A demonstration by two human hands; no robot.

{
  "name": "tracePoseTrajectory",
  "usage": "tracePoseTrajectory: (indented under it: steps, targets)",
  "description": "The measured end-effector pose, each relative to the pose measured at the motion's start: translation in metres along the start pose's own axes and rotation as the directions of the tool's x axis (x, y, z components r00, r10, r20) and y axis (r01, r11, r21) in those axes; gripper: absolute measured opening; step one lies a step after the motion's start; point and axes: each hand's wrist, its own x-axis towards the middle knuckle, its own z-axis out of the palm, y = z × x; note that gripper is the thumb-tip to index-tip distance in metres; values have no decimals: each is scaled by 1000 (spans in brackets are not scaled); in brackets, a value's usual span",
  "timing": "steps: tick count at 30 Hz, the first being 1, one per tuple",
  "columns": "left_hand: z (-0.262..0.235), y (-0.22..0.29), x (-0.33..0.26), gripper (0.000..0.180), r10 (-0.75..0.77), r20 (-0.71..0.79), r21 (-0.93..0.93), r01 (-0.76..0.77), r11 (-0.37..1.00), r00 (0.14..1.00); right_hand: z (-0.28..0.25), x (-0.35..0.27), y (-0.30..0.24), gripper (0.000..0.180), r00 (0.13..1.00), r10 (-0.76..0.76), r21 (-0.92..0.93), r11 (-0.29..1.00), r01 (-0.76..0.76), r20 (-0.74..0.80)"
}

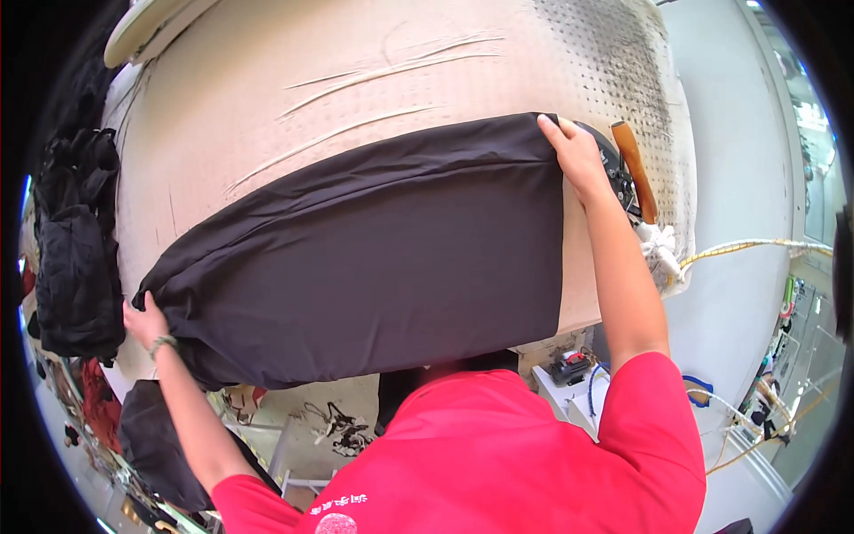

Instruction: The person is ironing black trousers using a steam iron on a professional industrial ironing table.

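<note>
A dark piece of cloth, perhaps a garment, lies stretched across a padded ironing table, with a long fold running near its far edge. My right hand pinches the far right corner, thumb on top. At the opposite end, my left hand has its fingers closed on the bunched left edge. The near edge of the cloth hangs over the table's front, close to my body. Just beyond my right hand stands an iron with a wooden handle, partly hidden by my hand and forearm.
A white-wrapped hose runs from the iron to the right. Folded black garments are piled along the left side, and a dark bundle sits below my left arm. A pale padded board juts in at the far left.
</note>
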Motion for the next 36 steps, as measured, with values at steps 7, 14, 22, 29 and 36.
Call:
tracePoseTrajectory:
  steps: [7, 14, 22, 29, 36]
  targets:
    - [-132, 258, -171, 20, 658, -122, -615, -577, 537, 743, -22, -24, -17, 26, 949, 125, 45, 989, -144, 290]
    - [-121, 310, -143, 6, 848, -48, -599, -694, 399, 529, -25, -19, -10, 25, 928, 172, 132, 965, -226, 331]
    - [-106, 312, -141, 13, 964, 42, -280, -923, 265, 264, -30, -19, 4, 23, 919, 106, 209, 958, -196, 379]
    - [-115, 338, -202, 10, 757, -254, -373, -783, 498, 602, -14, -18, 27, 20, 989, -24, 320, 947, -26, 149]
    - [-158, 459, -326, 59, 894, -203, -651, -737, 182, 399, 31, -80, 5, 43, 709, -705, -542, 599, 590, -8]
